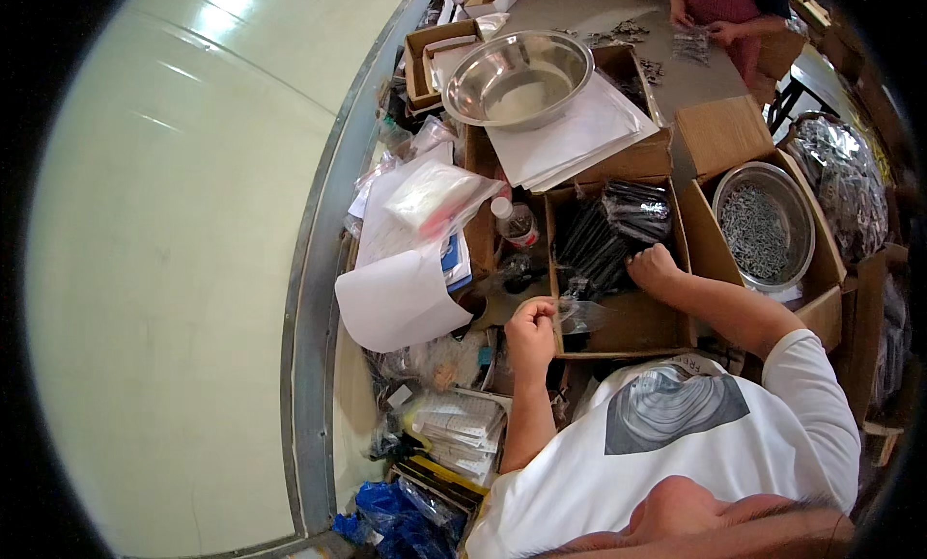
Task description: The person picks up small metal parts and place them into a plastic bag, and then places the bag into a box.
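My left hand (531, 334) is at the near left corner of an open cardboard box (628, 344), its fingers pinched on a small clear plastic bag (582, 317) that reaches over the box. Inside that box lie many long, thin black pieces (587, 242); a clear-wrapped bundle of black pieces (637, 211) rests at the far side. My right hand (657, 271) is down in the box at its right side, close to the black pieces. Its fingers are curled, and what they grip, if anything, is hidden.
A steel bowl of small screws (770, 226) sits in a box on the right. Left of my box stand a capped bottle (515, 221) and papers (401, 303). Beyond, an empty steel basin (521, 81) rests on white sheets (570, 139). Another person's hands (719, 30) work across the table.
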Tool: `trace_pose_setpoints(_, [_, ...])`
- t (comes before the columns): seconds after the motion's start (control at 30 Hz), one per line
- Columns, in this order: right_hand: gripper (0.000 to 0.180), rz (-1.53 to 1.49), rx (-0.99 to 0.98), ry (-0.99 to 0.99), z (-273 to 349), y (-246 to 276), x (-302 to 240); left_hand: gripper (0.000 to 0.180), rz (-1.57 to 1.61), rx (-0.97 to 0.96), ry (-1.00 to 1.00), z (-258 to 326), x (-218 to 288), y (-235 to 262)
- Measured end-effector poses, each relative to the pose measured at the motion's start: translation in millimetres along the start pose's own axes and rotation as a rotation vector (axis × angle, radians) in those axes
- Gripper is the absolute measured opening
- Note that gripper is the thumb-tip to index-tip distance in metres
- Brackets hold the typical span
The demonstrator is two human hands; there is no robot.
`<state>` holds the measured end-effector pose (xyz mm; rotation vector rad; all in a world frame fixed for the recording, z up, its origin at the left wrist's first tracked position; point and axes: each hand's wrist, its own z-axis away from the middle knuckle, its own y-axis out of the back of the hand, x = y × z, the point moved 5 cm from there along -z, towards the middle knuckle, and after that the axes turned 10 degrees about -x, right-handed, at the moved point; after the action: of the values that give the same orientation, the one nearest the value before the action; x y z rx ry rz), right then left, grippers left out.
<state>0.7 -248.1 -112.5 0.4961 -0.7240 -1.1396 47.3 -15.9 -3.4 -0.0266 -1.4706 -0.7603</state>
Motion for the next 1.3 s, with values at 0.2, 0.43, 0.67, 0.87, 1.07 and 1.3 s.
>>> trace_pose_setpoints(0.2, [0.037,0.099,0.136,0.062,-12,9,-27,0.018,-0.039,0.020,-0.103,-7,-14,16])
trace_pose_setpoints(0.43, [0.028,-0.283,0.117,0.109,8,2,-2,0.019,0.046,0.029,-0.168,-7,0,1])
trace_pose_setpoints(0.67, [0.013,-0.670,0.675,-0.210,70,75,75,0.019,0.015,-0.043,-0.213,-4,26,-11])
trace_pose_setpoints(0.87, [0.021,-0.625,0.522,-0.341,45,60,102,0.022,-0.030,-0.124,-0.306,-10,47,-41])
trace_pose_setpoints(1.07, [0.025,-0.719,0.545,-0.279,60,53,97,0.024,-0.172,-0.181,-0.341,-16,37,-63])
trace_pose_setpoints(1.3, [0.020,-2.069,0.172,0.374,125,60,56,0.031,-0.361,-0.092,-0.443,-12,59,-72])
